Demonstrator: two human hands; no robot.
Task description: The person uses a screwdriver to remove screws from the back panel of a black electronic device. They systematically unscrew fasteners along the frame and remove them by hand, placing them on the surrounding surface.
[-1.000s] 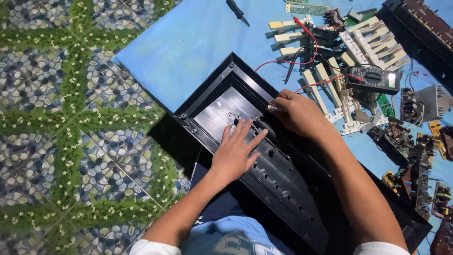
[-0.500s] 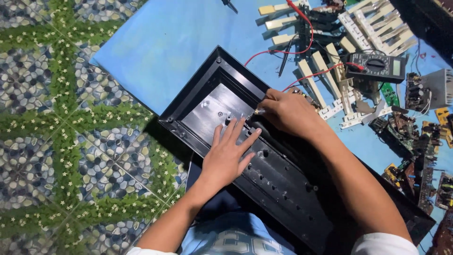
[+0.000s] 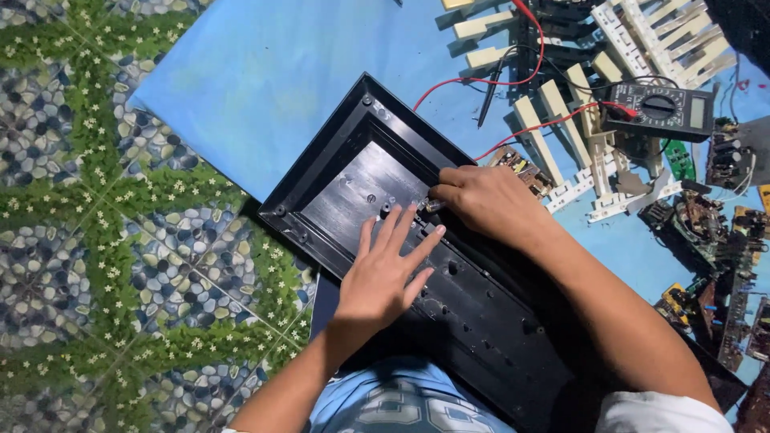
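Observation:
A long black plastic keyboard casing (image 3: 337, 188) lies open side up across my lap and a blue sheet. My left hand (image 3: 385, 269) rests flat on its inner floor, fingers spread. My right hand (image 3: 485, 200) is curled beside it, pinching a small metal-tipped tool (image 3: 431, 206) whose tip touches the casing's inside near a screw post. What the tool is exactly stays hidden under the fingers.
On the blue sheet (image 3: 265, 72) to the upper right lie cream piano key strips (image 3: 553, 112), a black multimeter (image 3: 662, 108) with red leads (image 3: 513, 76), and several circuit boards (image 3: 706, 232). Patterned pebble-and-leaf floor (image 3: 104, 240) fills the left.
The view has shifted, so the casing sits more central. My left hand stays flat on the casing; my right hand has drawn slightly closer to it, still holding the small tool.

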